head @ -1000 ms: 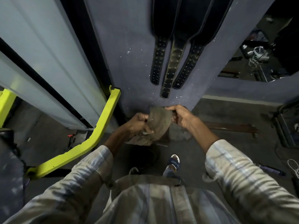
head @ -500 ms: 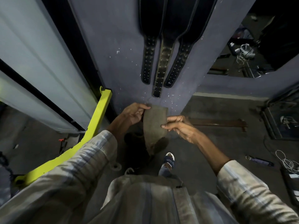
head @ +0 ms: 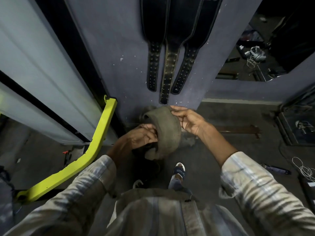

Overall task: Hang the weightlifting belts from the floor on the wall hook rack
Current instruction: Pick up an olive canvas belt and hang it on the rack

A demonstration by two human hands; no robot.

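Observation:
A worn tan belt (head: 167, 132), curled into a wide loop, hangs in front of me at waist height. My left hand (head: 141, 137) grips its left edge, fingers tucked inside the curl. At the loop's top right edge, my right hand (head: 189, 120) pinches it with the fingertips. Three black studded belts (head: 167, 68) hang side by side on the purple-grey wall above, their tips just over the held belt. The hook rack itself is out of frame at the top.
A yellow-green machine frame bar (head: 100, 138) runs diagonally at my left. Pale panels (head: 42, 53) line the left wall. On the floor lie a rusty metal bar (head: 238, 129), a dark tool (head: 274, 168) and white cables (head: 305, 169). My foot (head: 179, 171) stands below the belt.
The tan belt has been turned and curled into a rounder loop. My right hand rose to its top edge; my left hand dropped to the loop's left side.

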